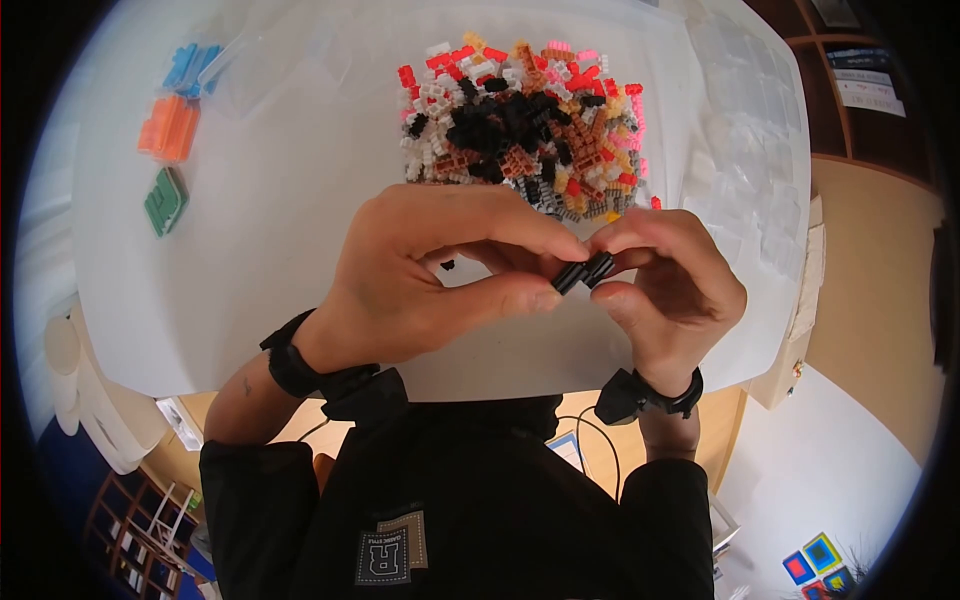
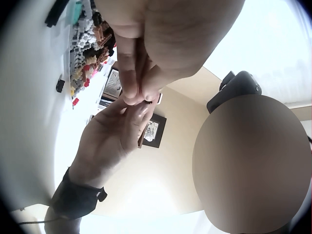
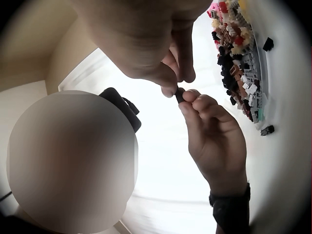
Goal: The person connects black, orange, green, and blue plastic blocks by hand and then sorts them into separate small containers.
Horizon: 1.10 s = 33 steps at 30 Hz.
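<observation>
Thumb and fingertips of my left hand [image 1: 430,265] pinch a small black building brick [image 1: 569,278]. A second black brick [image 1: 599,268] is pinched by my right hand [image 1: 680,285], and the two bricks meet end to end, slightly offset. Both hands are raised above the white table. In the left wrist view the fingertips of the left hand [image 2: 180,44] and right hand [image 2: 105,144] come together and hide most of the bricks. From the right wrist, a bit of black brick [image 3: 180,95] shows between the fingertips.
A heap of mixed small bricks [image 1: 520,125] lies beyond the hands. One loose black brick [image 1: 447,265] is on the table [image 1: 300,130]. Blue bricks [image 1: 190,70], orange bricks [image 1: 168,128] and a green piece [image 1: 165,202] stand left. Clear plastic trays [image 1: 745,120] line the right.
</observation>
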### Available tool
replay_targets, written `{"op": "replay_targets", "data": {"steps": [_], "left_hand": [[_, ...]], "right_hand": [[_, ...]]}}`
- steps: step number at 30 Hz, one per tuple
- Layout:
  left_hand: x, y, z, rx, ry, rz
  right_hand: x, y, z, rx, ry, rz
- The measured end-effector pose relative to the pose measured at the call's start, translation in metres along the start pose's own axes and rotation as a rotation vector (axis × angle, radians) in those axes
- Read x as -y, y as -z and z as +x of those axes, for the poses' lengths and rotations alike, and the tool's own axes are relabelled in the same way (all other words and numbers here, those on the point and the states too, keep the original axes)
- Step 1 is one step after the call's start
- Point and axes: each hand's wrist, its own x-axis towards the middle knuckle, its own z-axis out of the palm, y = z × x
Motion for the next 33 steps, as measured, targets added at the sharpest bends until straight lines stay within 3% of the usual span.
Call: {"op": "replay_targets", "data": {"steps": [2, 5, 23, 27, 29, 33], "left_hand": [[0.001, 0.0, 0.0, -0.041, -0.044, 0.047], [-0.002, 0.001, 0.0, -0.02, -0.076, 0.135], [-0.001, 0.0, -0.001, -0.018, -0.352, 0.629], [0.001, 0.0, 0.0, -0.02, -0.376, 0.645], [0.002, 0.001, 0.0, -0.018, -0.375, 0.646], [0.001, 0.001, 0.001, -0.004, -0.385, 0.649]], "right_hand": [[0.004, -0.005, -0.001, -0.1, -0.068, -0.001], [-0.005, -0.002, -0.005, -0.044, 0.048, -0.127], [-0.006, -0.001, -0.007, -0.052, 0.114, -0.271], [-0.002, -0.002, -0.004, -0.035, 0.113, -0.236], [0.003, -0.004, 0.0, -0.021, 0.017, -0.065], [-0.004, 0.0, -0.004, 0.002, 0.042, -0.034]]}}
